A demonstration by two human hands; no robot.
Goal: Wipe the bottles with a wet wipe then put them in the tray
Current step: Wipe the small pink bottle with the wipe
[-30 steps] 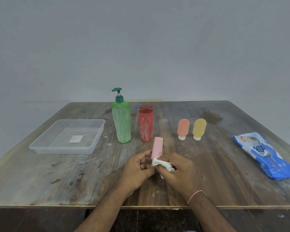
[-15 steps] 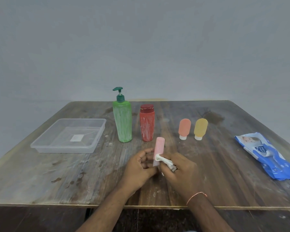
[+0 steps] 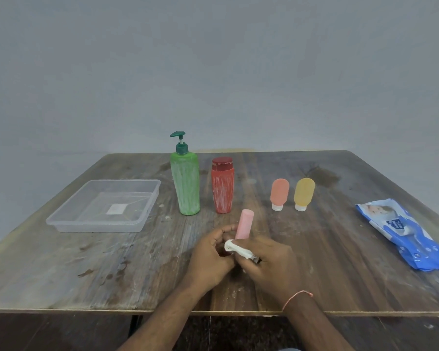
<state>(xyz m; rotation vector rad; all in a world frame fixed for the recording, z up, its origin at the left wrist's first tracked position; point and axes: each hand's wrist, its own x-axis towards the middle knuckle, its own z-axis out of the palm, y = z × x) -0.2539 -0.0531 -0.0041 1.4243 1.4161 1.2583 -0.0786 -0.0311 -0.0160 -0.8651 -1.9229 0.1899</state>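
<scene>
At the near edge of the tabletop, the left hand grips the pink bottle upright to steady it while the right hand pinches the wet wipe against its base. Four bottles wait behind; the tray lies far left.

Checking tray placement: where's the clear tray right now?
In the head view the clear tray sits on the left side of the table, just left of the green pump bottle, holding no bottles.
</scene>
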